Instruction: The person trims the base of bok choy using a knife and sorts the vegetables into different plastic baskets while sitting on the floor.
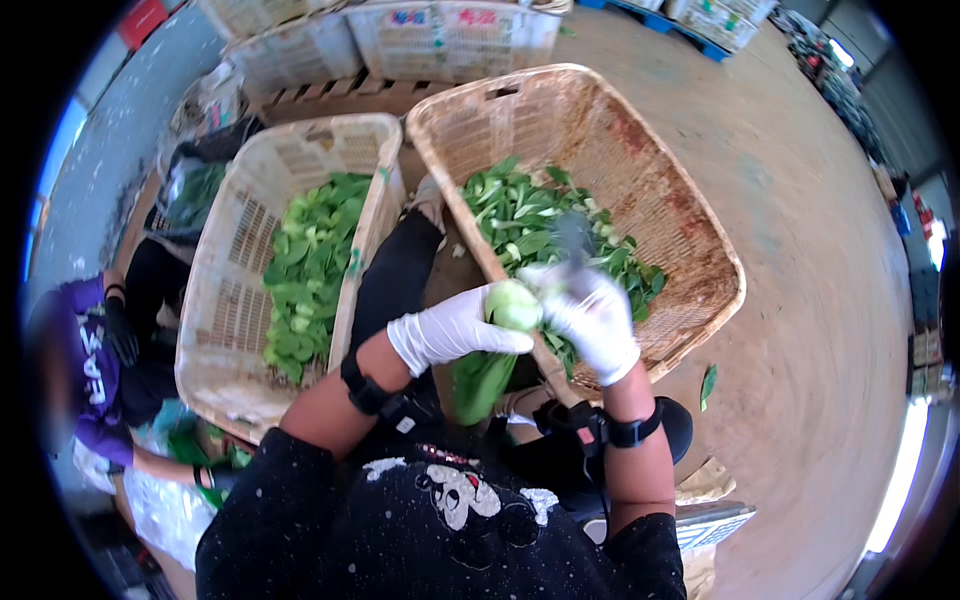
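My left hand (pixel 455 330), in a white glove, is closed round a head of bok choy (pixel 514 306). Its pale cut base faces up, and its green leaves (pixel 481 385) hang below my fingers. Close beside it, my right hand (pixel 590 312), also gloved in white, grips a dark blade-like tool (pixel 574 238) that is smeared by motion; its exact kind does not show. Both hands are over the near edge of a rusty-brown stained crate (pixel 690 250), which has loose green leaves and trimmed stems (pixel 530 215) in it.
To the left stands a whitish crate (pixel 215 300) holding heads of bok choy (pixel 315 270). Another person (pixel 95 350) in purple with dark gloves sits at far left, near clear plastic bags (pixel 165 510). Stacked white crates (pixel 450 40) rise behind. A stray leaf (pixel 708 385) lies on the floor.
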The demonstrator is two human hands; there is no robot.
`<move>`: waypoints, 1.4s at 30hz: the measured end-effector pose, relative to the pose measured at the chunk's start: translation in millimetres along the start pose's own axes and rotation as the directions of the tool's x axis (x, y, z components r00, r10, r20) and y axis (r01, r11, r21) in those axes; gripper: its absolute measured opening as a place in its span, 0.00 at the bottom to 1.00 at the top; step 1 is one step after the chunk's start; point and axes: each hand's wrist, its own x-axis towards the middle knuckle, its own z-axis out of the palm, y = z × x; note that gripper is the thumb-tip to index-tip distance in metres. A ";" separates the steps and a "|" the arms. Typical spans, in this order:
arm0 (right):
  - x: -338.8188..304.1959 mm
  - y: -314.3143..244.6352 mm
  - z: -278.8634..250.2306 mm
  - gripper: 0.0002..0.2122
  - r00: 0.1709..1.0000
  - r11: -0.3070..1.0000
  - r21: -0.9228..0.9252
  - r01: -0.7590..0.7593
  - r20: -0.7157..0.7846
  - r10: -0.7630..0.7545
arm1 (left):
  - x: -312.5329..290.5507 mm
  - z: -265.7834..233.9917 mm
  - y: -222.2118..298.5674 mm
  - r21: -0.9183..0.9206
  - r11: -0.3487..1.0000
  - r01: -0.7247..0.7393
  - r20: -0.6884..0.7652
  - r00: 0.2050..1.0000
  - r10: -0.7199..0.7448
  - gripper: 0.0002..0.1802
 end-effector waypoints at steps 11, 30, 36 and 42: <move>-3.8 90.2 -72.3 0.10 0.900 0.804 -0.406 -0.435 -0.176 0.398 | -373.2 -55.5 -26.9 0.141 0.913 -0.382 -0.925 0.277 0.259 0.18; -22.1 116.5 53.8 0.14 0.907 0.553 -0.750 -0.364 -0.420 0.026 | -323.8 -335.9 -130.2 -0.174 0.748 0.640 -0.932 -0.352 0.085 0.37; -29.0 105.2 59.2 0.14 0.892 0.532 -0.764 -0.365 -0.452 -0.036 | -291.9 -394.6 -280.7 -0.471 0.737 -0.484 -0.409 -0.620 -0.669 0.42; -19.2 110.3 58.2 0.15 0.853 0.511 -0.702 -0.495 -0.506 0.131 | -362.9 -437.7 -407.2 -0.580 0.693 -0.428 -0.639 -0.288 -0.713 0.43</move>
